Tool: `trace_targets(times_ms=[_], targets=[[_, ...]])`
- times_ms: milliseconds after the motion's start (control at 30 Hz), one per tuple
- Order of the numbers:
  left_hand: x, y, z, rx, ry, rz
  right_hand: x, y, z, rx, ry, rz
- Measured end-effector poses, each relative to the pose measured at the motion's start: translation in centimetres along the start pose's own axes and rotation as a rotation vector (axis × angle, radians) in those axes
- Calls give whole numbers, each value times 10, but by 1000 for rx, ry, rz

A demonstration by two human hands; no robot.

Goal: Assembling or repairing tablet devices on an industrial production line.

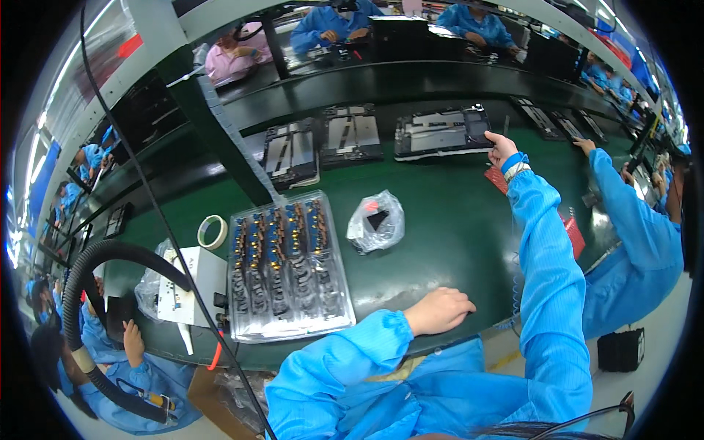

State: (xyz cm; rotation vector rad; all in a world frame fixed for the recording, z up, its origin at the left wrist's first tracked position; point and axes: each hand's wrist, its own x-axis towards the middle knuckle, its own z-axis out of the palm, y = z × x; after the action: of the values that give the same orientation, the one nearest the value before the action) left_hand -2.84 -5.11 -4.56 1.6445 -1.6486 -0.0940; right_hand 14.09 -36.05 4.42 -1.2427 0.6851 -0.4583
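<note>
So, the right hand [501, 151] was pinching the right end of a dark, flat rectangular panel with grey sections [438, 132], over on the green worktop [455, 213], beyond and right of the clear plastic tray of small parts [342, 297]. Left hand [440, 311] just lay palm-down, loosely open, right of that tray. A crumpled clear plastic bag [389, 229] sat closer beside it.

Head-worn fisheye, facing down, near green bench [447, 235]
</note>
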Motion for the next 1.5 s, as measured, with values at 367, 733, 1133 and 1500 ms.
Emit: trace_targets(times_ms=[367,733,1133,1500], targets=[[-4,-4,10,40,-1,99,81,32,37,-66,200,180],[-3,-4,8,84,-4,99,54,34,73,-67,201,-34],[-5,28,12,-614,39,-191,-276,-76,69,319,-1054,-203],[-38,76,13,-71,-144,103,-187,51,73,-30,-664,-80]])
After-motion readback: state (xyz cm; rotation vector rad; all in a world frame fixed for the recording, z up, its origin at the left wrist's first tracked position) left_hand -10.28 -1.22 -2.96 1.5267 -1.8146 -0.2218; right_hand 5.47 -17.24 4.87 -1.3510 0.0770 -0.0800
